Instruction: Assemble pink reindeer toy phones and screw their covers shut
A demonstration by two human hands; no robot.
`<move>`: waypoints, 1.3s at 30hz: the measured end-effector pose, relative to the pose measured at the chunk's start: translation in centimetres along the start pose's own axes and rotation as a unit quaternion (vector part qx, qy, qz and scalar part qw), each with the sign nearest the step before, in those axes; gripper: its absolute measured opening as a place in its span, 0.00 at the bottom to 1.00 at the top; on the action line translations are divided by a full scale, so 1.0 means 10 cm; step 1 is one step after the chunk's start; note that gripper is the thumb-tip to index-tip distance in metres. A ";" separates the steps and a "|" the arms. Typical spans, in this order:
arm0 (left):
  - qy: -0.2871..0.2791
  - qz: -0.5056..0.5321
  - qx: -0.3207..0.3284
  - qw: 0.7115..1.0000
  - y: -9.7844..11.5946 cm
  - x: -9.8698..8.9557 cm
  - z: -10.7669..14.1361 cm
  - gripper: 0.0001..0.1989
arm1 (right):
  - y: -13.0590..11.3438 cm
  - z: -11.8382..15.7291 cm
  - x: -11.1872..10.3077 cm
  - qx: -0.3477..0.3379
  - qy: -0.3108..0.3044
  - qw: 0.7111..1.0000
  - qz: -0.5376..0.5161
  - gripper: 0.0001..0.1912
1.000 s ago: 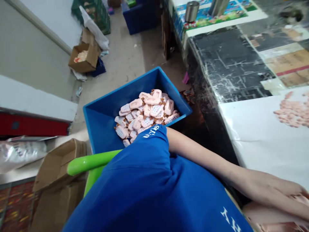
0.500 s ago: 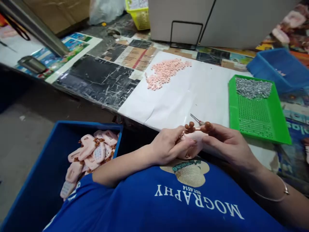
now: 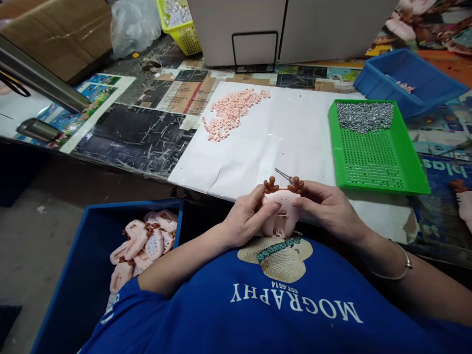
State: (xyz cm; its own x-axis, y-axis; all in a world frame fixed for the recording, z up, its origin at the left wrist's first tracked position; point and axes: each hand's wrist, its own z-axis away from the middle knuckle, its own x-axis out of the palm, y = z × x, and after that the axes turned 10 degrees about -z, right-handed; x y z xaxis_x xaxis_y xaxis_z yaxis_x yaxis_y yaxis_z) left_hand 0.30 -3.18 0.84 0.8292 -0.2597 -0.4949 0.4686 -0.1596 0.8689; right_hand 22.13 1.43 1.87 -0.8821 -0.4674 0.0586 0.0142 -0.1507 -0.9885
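Observation:
A pink plastic toy shell (image 3: pixel 282 209) with brown antlers is held upright near my chest, its back with an open rectangular compartment facing me. My left hand (image 3: pixel 245 219) pinches its left side, thumb across the back. My right hand (image 3: pixel 330 209) grips the right side by the right antler. A thin metal tool tip (image 3: pixel 283 173) sticks out just behind the antlers; its handle is hidden. Small pink parts (image 3: pixel 232 113) lie heaped on the white sheet (image 3: pixel 295 132). Silver screws (image 3: pixel 365 117) fill the far end of a green tray (image 3: pixel 413 162).
A blue bin (image 3: pixel 79 236) at my left holds several pink toys (image 3: pixel 134 238). Behind the green tray stands a blue box (image 3: pixel 401 93). A black wire stand (image 3: pixel 255 51) and a yellow basket (image 3: pixel 186 37) are at the back; a metal post (image 3: pixel 47 78) rises at the left.
The toy shell has turned so that its back and compartment show more plainly, with both hands still on it. The view has shifted, so the table things appear further left.

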 end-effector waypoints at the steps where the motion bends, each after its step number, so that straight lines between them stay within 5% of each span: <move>1: 0.007 0.015 -0.007 1.000 -0.02 0.02 -0.01 0.21 | 0.01 -0.01 0.00 -0.005 -0.009 1.000 0.000 0.20; 11: 0.039 0.143 -0.026 0.989 -0.13 0.08 -0.04 0.18 | 0.09 -0.12 0.06 -0.012 -0.014 1.000 -0.003 0.18; 20: 0.104 -0.007 0.039 0.994 -0.11 0.03 0.05 0.11 | 0.05 -0.09 0.11 -0.117 0.008 0.985 0.124 0.15; 23: 0.159 -0.026 0.058 0.985 -0.15 0.01 0.04 0.12 | 0.06 -0.11 0.11 -0.158 0.012 0.978 0.135 0.13; 26: 0.254 0.060 0.043 0.964 -0.20 -0.01 0.00 0.16 | 0.08 -0.12 0.11 -0.137 -0.013 0.983 0.124 0.18; 29: 0.316 0.134 0.032 0.939 -0.25 0.01 -0.05 0.18 | 0.10 -0.11 0.14 -0.131 -0.029 0.977 0.167 0.11; 34: 0.300 0.216 0.055 0.927 -0.36 0.00 -0.14 0.19 | 0.12 -0.14 0.17 -0.265 0.030 0.927 0.265 0.05; 39: 0.181 0.236 0.109 0.949 -0.46 -0.15 -0.14 0.20 | 0.17 -0.19 0.05 -0.449 0.051 0.807 0.379 0.11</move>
State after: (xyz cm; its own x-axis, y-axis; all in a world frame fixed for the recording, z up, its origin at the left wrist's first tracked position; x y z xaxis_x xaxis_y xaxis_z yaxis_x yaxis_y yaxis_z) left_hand -2.71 -0.75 -2.38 0.9997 -0.0138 0.0194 -0.0227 -0.3096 0.9506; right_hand 20.85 2.63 -0.07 -0.8148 -0.0480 -0.5778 0.2613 0.8592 -0.4400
